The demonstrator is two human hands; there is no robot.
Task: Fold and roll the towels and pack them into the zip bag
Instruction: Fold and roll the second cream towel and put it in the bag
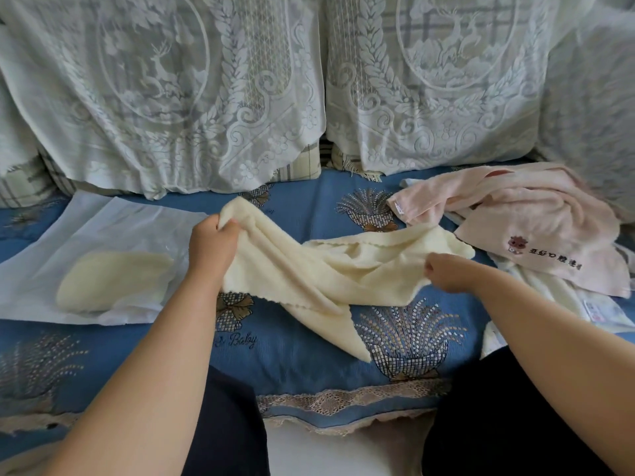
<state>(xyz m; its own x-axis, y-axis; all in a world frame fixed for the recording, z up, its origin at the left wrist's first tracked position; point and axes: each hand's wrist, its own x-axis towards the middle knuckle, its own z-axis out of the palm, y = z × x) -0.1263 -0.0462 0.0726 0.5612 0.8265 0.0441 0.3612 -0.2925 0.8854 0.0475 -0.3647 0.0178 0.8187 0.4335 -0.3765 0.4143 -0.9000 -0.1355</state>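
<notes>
Blue patterned sofa cover (302, 341) stretches across the seat, with white lace drapes (178, 97) hanging over the back cushions behind it. At the far left a translucent white zip bag (86, 235) lies flat on the cover, and a rolled cream towel (113, 280) shows through it, lying inside near its right end. Just right of the bag, the left hand (211, 249) is raised above the seat, its fingers curled tight around a bunched corner of a loose cream towel (309, 273). That towel sags from this grip across the middle of the seat, partly twisted, with one pointed corner trailing down toward the front edge. Its other end is pinched by the right hand (446, 273), whose thumb and curled fingers close on the fabric's edge low over the cover. Further right, a crumpled pink towel (529, 221) with a small cartoon emblem and dark printed characters lies in a heap, one edge of the cream towel touching it. Under the heap's near side another pale cloth (549, 297) sticks out. Dark trousers (498, 417) fill the bottom of the view.
</notes>
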